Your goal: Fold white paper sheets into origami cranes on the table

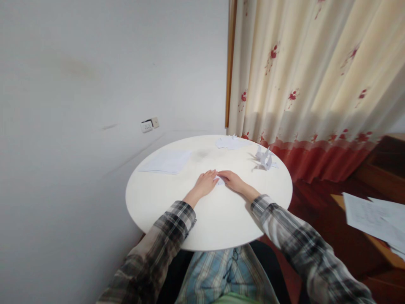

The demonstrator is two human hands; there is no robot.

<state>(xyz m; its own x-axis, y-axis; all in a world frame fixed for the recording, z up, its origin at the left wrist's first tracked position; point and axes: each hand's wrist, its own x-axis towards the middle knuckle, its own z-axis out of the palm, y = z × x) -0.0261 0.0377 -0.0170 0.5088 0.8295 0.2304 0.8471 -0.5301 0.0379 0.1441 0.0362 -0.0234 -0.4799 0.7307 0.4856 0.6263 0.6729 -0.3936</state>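
A small piece of folded white paper (pixel 220 181) lies on the round white table (pixel 221 219), mostly covered by my fingers. My left hand (pixel 206 183) holds its left side, with the fingers together and pressed on its upper part. From the right, my right hand (pixel 233 181) closes on the same paper, its fingertips nearly meeting those of the left hand at the top edge. The exact folds are too small and too hidden to make out.
Folded paper cranes (pixel 264 158) stand at the table's right. A stack of white sheets (pixel 166 161) lies at the left, more paper (pixel 228 142) at the far edge. A wall socket (pixel 147 126), a curtain (pixel 303 84) and written sheets (pixel 373 217) surround the table.
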